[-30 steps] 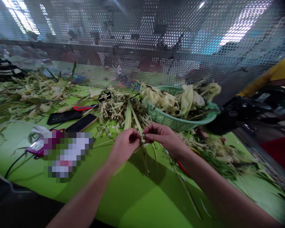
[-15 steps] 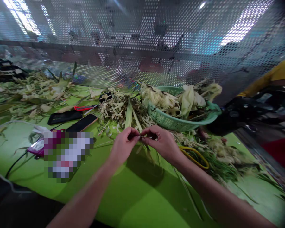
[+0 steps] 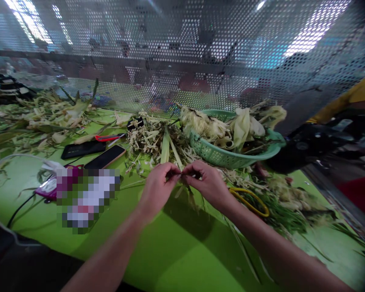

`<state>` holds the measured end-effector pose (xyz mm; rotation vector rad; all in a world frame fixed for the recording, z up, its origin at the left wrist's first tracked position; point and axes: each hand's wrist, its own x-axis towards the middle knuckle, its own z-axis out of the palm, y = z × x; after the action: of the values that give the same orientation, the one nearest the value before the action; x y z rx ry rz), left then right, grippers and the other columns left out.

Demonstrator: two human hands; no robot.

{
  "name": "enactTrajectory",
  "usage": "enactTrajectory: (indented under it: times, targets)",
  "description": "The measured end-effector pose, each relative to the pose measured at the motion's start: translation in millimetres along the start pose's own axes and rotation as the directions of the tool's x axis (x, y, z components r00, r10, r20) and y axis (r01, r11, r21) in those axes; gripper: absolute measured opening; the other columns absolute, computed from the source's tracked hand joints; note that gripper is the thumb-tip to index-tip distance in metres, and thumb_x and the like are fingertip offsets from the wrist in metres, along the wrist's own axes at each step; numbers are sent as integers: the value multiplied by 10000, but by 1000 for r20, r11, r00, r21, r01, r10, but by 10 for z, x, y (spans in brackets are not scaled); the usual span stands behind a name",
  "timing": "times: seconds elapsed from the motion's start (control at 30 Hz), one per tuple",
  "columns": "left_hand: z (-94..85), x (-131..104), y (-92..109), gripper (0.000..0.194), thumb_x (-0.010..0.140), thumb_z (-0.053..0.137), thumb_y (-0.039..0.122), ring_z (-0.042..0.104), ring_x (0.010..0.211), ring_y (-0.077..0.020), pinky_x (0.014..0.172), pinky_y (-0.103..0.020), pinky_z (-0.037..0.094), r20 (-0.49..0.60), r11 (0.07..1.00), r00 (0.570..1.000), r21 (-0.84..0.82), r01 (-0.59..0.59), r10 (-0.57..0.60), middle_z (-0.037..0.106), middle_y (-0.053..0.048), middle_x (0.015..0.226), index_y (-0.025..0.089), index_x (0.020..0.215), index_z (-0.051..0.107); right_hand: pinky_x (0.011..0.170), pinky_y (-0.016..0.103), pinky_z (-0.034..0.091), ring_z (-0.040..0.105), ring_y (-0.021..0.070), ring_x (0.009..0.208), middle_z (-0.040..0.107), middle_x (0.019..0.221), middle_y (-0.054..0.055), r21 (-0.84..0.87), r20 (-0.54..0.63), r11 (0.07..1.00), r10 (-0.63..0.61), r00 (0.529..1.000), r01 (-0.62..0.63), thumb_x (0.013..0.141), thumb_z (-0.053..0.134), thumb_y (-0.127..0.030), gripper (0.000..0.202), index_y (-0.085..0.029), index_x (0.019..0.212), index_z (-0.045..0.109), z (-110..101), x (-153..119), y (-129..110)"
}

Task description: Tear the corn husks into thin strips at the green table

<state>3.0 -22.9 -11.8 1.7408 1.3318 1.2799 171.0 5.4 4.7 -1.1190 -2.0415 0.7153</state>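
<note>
My left hand [image 3: 162, 181] and my right hand [image 3: 205, 180] meet above the green table, fingertips pinched almost together. Between them is a thin husk strip [image 3: 191, 196], its ragged end hanging below the fingers; the pinched part is mostly hidden. Just beyond the fingers, a broad pale-green leaf strip [image 3: 165, 148] and a narrower pale strip [image 3: 175, 152] point away from me; I cannot tell whether they join the held piece. Behind them spreads a heap of curled dry husk scraps [image 3: 144, 140].
A green plastic basket [image 3: 231, 159] heaped with husks and pale fibres stands right of centre. A yellow loop [image 3: 255, 196] lies by my right forearm. Phones [image 3: 106, 157], red-handled scissors [image 3: 108, 138] and cables lie left. Perforated metal [image 3: 170, 61] closes the back; a person's yellow sleeve shows far right.
Both hands stay pinched together in nearly the same place, with only a slight shift of the fingertips. The other things keep their places.
</note>
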Motion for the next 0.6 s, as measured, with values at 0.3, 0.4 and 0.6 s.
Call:
enactTrajectory:
  times: [0.3,0.4,0.6]
  targets:
    - [-30,23,34,75,775,605,199,567,732,-122,684,-256,453,39,971,990,-196,138,-133,629,-19,797,165,841,605,657,275,426,568,152,729,613,785,14,-5,13,1000,-12,1000,12,795,606,-202,38,-194,826,626,11,-3,-36]
    - [-30,23,39,87,772,609,198,568,736,-120,696,-261,456,59,961,986,-222,165,-156,632,-24,814,165,852,611,660,277,421,566,157,738,615,789,15,-48,-7,998,-43,999,43,798,613,-206,46,-200,837,636,6,-13,-41]
    - [-24,25,48,110,765,594,158,566,734,-111,702,-250,453,57,964,991,-230,132,-122,626,-19,814,163,875,595,647,274,420,565,158,716,610,753,13,-58,-35,997,-45,998,43,797,610,-223,35,-195,787,629,6,-16,-43]
